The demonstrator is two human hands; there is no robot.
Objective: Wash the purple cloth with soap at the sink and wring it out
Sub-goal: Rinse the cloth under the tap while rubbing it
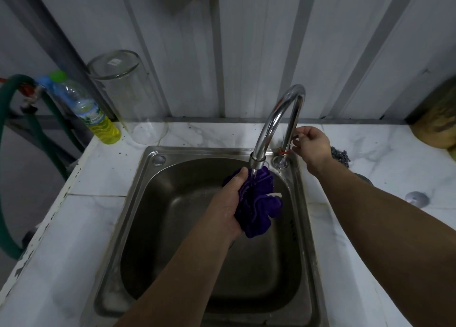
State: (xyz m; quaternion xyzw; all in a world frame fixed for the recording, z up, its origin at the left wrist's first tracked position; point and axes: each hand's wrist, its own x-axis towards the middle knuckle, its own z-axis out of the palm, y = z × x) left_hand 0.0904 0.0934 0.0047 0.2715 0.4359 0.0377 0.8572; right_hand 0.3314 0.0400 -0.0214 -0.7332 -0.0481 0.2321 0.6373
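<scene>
At frame centre the left hand (230,201) clenches the bunched cloth (256,203) under the tap (276,126) stream over the sink (172,228), while the right hand (311,145) pinches the tap's handle, so opening it further could splash the desk (103,178).

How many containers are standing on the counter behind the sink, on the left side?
2: a plastic bottle with yellow liquid at the back-left corner, and a clear glass jar just right of it. Others may lie outside the view.
</scene>
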